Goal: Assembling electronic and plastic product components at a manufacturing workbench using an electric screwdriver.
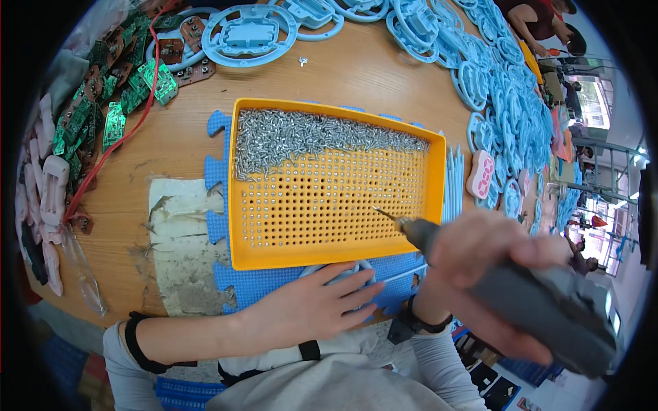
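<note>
The right hand [490, 257] is wrapped tight around a grey electric screwdriver [521, 294]. Its thin tip pokes over the orange tray [247, 253], which has many holes and a heap of little silver screws [301, 137] at its far end. The left hand [312, 305] lies flat with fingers spread on a light blue plastic part [356, 268], just below the tray. Both sit on a blue foam mat [260, 284] on the wooden desk [178, 137].

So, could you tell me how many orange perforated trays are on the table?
1: the orange tray sits on the blue foam mat, ahead of both hands; none seems hidden.
</note>
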`<state>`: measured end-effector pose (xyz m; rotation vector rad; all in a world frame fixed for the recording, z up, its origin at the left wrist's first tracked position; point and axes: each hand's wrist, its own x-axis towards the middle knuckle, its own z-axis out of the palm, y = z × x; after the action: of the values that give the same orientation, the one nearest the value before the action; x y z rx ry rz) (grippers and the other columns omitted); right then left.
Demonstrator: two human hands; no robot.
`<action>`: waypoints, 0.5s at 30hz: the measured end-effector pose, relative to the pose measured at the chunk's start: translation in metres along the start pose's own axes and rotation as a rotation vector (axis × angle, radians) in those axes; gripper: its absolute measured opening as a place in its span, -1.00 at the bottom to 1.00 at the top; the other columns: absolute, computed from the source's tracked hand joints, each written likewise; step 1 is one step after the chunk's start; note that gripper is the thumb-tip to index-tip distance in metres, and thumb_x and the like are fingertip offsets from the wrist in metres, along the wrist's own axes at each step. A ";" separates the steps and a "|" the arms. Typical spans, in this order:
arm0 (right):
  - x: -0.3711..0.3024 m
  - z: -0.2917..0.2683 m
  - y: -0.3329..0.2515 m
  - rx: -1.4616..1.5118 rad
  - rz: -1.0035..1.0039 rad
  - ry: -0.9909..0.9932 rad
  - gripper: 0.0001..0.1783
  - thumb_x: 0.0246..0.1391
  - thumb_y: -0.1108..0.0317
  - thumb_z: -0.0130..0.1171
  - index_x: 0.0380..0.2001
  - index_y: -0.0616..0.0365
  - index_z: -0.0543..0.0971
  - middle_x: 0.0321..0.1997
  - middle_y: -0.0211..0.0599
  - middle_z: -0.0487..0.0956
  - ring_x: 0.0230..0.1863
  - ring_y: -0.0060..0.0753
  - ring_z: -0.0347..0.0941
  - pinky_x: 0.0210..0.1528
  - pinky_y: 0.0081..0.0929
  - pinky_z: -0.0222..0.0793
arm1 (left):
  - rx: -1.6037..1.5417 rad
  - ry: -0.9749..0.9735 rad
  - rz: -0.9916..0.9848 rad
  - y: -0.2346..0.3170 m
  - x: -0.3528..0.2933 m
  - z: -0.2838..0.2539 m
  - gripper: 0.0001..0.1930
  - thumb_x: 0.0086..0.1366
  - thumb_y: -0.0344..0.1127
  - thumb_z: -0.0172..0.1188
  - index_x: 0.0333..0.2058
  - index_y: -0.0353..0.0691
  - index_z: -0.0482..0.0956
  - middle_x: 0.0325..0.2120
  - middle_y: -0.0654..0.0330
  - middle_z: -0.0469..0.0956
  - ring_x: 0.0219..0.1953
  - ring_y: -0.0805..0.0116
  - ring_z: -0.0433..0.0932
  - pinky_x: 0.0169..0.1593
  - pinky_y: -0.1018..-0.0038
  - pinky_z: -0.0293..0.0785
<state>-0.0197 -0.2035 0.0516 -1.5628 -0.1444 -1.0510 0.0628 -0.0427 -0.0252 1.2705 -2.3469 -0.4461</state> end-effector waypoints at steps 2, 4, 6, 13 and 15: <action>0.002 -0.015 -0.028 0.082 0.041 -0.150 -0.39 0.03 -0.11 0.08 -0.19 0.28 0.25 -0.55 -0.06 0.48 -0.62 -0.22 0.43 -0.59 -0.31 0.42 | -0.021 -0.028 -0.024 -0.001 0.000 0.002 -0.32 0.07 -0.06 0.19 0.17 -0.17 0.28 0.24 0.19 0.24 0.28 0.22 0.17 0.32 0.29 0.10; -0.014 -0.018 -0.053 0.212 0.108 -0.297 -0.73 0.15 0.38 0.05 -0.23 0.26 0.21 -0.46 0.10 0.54 -0.53 -0.07 0.52 -0.57 -0.17 0.49 | -0.095 -0.034 -0.051 -0.003 0.000 0.006 -0.15 -0.04 0.04 0.33 0.21 -0.18 0.25 0.26 0.23 0.20 0.28 0.23 0.16 0.33 0.29 0.08; -0.023 -0.008 -0.068 0.303 0.140 -0.301 -0.77 0.20 0.32 0.01 -0.29 0.25 0.25 -0.56 0.01 0.51 -0.60 -0.16 0.50 -0.60 -0.26 0.49 | -0.114 -0.045 -0.038 -0.004 0.004 0.004 -0.15 -0.04 0.03 0.33 0.21 -0.19 0.24 0.26 0.23 0.20 0.28 0.23 0.16 0.33 0.29 0.08; -0.056 0.033 -0.069 0.304 0.246 -0.301 -0.91 0.06 0.57 0.03 -0.40 0.32 0.33 -0.64 -0.06 0.47 -0.68 -0.22 0.43 -0.61 -0.37 0.42 | -0.241 -0.030 -0.048 -0.005 0.002 0.001 -0.15 -0.07 -0.09 0.37 0.20 -0.25 0.25 0.26 0.21 0.20 0.27 0.20 0.17 0.32 0.27 0.11; -0.066 0.034 -0.064 0.255 0.214 -0.303 -0.91 0.04 0.58 0.04 -0.40 0.33 0.34 -0.64 -0.07 0.46 -0.68 -0.23 0.42 -0.59 -0.36 0.42 | -0.258 -0.022 -0.054 -0.006 0.002 0.002 -0.14 -0.09 -0.11 0.38 0.20 -0.26 0.25 0.26 0.20 0.20 0.27 0.19 0.17 0.31 0.26 0.12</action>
<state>-0.0796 -0.1253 0.0567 -1.4587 -0.2996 -0.5996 0.0652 -0.0471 -0.0289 1.2127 -2.1913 -0.7562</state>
